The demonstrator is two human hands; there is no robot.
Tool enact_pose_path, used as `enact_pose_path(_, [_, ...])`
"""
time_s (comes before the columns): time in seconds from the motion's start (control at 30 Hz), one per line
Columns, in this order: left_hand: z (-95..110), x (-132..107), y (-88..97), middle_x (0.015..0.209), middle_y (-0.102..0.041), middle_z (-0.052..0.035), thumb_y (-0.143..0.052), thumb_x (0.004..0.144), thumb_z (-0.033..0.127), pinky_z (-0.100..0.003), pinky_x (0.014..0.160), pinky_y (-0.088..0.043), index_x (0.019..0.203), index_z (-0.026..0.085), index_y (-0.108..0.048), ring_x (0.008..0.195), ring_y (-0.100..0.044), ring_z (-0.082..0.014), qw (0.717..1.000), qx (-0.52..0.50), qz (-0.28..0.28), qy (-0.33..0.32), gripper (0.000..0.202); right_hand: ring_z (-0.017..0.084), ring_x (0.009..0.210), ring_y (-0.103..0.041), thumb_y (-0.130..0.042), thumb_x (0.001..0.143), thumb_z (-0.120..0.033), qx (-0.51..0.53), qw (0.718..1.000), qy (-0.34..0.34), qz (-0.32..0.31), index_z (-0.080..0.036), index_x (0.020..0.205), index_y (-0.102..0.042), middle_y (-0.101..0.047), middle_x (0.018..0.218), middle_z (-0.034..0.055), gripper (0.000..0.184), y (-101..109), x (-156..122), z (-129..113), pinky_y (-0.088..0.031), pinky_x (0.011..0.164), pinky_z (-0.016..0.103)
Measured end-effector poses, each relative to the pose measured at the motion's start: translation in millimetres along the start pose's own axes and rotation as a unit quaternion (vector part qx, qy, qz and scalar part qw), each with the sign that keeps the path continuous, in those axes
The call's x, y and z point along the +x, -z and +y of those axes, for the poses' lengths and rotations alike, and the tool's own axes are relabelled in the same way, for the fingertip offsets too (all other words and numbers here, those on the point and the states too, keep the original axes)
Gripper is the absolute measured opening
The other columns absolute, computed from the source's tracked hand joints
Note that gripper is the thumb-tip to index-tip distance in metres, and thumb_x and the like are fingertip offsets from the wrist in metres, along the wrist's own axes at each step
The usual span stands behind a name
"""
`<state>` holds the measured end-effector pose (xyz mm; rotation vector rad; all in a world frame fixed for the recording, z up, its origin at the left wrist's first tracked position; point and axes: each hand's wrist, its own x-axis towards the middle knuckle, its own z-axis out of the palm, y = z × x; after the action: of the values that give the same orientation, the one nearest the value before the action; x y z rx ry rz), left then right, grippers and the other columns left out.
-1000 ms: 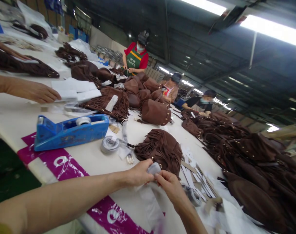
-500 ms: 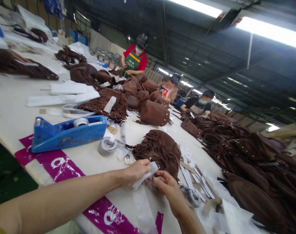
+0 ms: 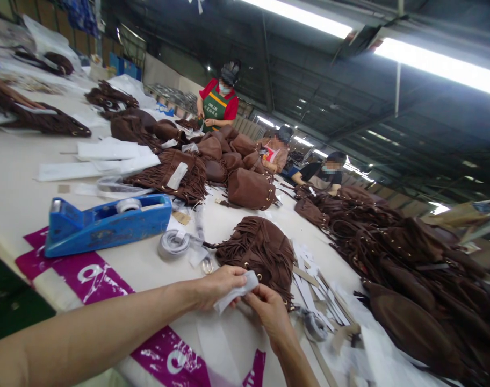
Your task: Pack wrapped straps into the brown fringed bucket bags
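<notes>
Between both hands is a strip of thin white wrapping paper (image 3: 239, 290), folded over and held above the table. My left hand (image 3: 221, 286) pinches its upper left side with thumb and fingers. At the strip's right end, my right hand (image 3: 269, 309) closes thumb and fingers on it. Whether anything is inside the fold cannot be made out. Just behind the hands lies a brown fringed bag (image 3: 257, 250) with gold eyelets. A strap with a metal buckle (image 3: 207, 265) rests by the left hand, near a wrapped grey coil (image 3: 173, 243).
A blue tape dispenser (image 3: 108, 223) stands at left on purple printed tape (image 3: 95, 277). Brown bags (image 3: 251, 188) are heaped behind, with another large pile (image 3: 414, 317) at right. Paper strips (image 3: 315, 290) lie right of the fringed bag. Several co-workers (image 3: 217, 105) are across the table.
The view has turned slightly, shifting everything a little left. My right fingers sit a bit closer over the paper's end; both hands keep hold of it.
</notes>
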<state>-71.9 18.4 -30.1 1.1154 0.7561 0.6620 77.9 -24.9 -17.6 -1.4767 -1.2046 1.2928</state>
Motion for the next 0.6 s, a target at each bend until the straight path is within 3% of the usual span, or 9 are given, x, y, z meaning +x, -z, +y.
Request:
enact_pose_path(0.17, [1,-5,-2.7,0.068,-0.054,0.0010,-0.059,0.076,0.037,-0.021,0.047,-0.039,0.095,0.014,-0.059,0.051,-0.048,-0.0095,0.999,-0.002,-0.036,-0.009,0.029,0.004,0.045,-0.022,-0.074,0.057,-0.024,0.083,0.994,-0.070,-0.014,-0.014,0.068,-0.062,-0.041,0.049,-0.0087,0.019,-1,-4,-2,-0.012,0.041,0.018])
enact_pose_path(0.27, [0,-5,-5.0,0.071,-0.054,0.0020,-0.062,0.072,0.032,-0.022,0.049,-0.041,0.096,0.017,-0.056,0.052,-0.050,-0.0098,0.999,-0.010,-0.051,-0.012,0.028,0.003,0.045,-0.022,-0.076,0.051,-0.024,0.149,0.983,-0.098,-0.038,-0.016,0.071,-0.058,-0.038,0.050,-0.0098,0.028,-3,-3,-2,-0.011,0.041,0.016])
enact_pose_path(0.43, [-5,0,-6.2,0.073,-0.050,0.0065,-0.064,0.065,0.023,-0.023,0.049,-0.042,0.107,0.022,-0.037,0.053,-0.049,-0.0106,0.997,0.001,0.074,-0.019,0.050,0.003,0.042,-0.028,-0.082,0.053,-0.054,0.230,0.965,-0.115,-0.046,-0.018,0.071,-0.051,-0.037,0.050,-0.0092,0.050,-11,5,11,-0.008,0.038,0.015])
enact_pose_path(0.5, [-5,1,-5.3,0.073,-0.048,0.0072,-0.066,0.063,0.022,-0.022,0.050,-0.041,0.106,0.022,-0.035,0.056,-0.049,-0.0108,0.992,0.013,0.125,-0.018,0.053,0.002,0.040,-0.029,-0.085,0.052,-0.053,0.274,0.953,-0.121,-0.037,-0.017,0.075,-0.053,-0.039,0.050,-0.0096,0.053,-13,8,17,-0.007,0.037,0.014])
enact_pose_path(0.6, [-3,-1,-3.8,0.072,-0.048,0.0051,-0.067,0.063,0.023,-0.022,0.056,-0.037,0.089,0.018,-0.046,0.066,-0.048,-0.0122,0.973,0.119,0.188,-0.063,0.034,0.000,0.036,-0.020,-0.089,0.049,-0.048,0.311,0.942,-0.126,-0.005,-0.019,0.070,-0.047,-0.033,0.048,-0.0131,0.055,-15,11,21,-0.006,0.036,0.014])
